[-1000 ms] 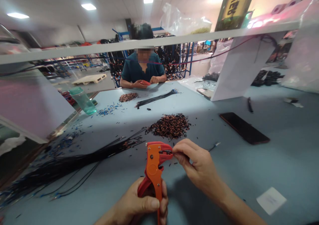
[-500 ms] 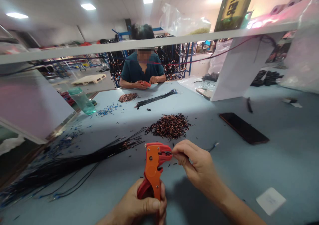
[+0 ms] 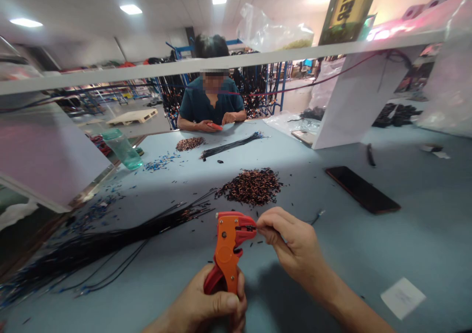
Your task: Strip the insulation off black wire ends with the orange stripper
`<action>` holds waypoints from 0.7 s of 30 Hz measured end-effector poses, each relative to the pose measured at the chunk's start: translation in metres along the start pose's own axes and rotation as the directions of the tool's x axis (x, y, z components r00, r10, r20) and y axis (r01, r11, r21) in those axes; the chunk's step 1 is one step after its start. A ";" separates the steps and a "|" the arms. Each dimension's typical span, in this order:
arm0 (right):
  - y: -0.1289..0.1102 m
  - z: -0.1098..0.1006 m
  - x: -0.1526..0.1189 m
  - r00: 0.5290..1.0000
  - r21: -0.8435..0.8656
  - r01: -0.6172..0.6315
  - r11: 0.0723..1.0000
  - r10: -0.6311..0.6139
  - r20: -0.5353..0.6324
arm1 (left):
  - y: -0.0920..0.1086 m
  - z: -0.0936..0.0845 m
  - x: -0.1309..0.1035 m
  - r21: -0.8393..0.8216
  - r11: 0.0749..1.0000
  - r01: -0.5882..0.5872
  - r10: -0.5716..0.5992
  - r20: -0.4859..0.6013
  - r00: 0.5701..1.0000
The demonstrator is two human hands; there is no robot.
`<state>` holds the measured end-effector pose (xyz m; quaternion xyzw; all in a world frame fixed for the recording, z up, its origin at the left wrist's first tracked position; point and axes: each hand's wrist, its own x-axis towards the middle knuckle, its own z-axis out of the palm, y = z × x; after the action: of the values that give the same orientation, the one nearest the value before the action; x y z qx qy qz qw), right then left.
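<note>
My left hand (image 3: 217,301) is wrapped round the handles of an orange and red wire stripper (image 3: 226,252), held upright with its jaws pointing right. At the jaw tip, my right hand (image 3: 287,235) pinches a thin black wire, mostly hidden by the fingers; a wire end (image 3: 317,216) with a blue tip shows beyond that hand. Just behind the tool lies a pile of short black and copper bits (image 3: 252,186). To the left stretches a long bundle of black wires (image 3: 110,244).
Across the table (image 3: 350,254) a person (image 3: 212,102) holds a red tool. A black phone (image 3: 361,189) and a white paper square (image 3: 402,297) lie at right. A green bottle (image 3: 123,149), blue bits (image 3: 160,162) and another wire bundle (image 3: 232,145) are farther back, under a white shelf (image 3: 147,72).
The view has shifted very slightly. Both hands keep their hold, and the tool stays at the right fingertips.
</note>
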<state>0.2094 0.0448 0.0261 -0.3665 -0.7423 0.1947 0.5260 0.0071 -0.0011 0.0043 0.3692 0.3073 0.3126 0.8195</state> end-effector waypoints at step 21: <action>-0.001 -0.001 0.000 0.998 -0.016 -0.057 0.998 0.057 0.034 | -0.007 -0.004 0.000 0.033 0.999 0.014 -0.012 -0.055 0.998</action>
<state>0.2098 0.0445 0.0268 -0.3882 -0.7420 0.2104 0.5044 0.0065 -0.0032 -0.0036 0.3719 0.3372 0.3123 0.8065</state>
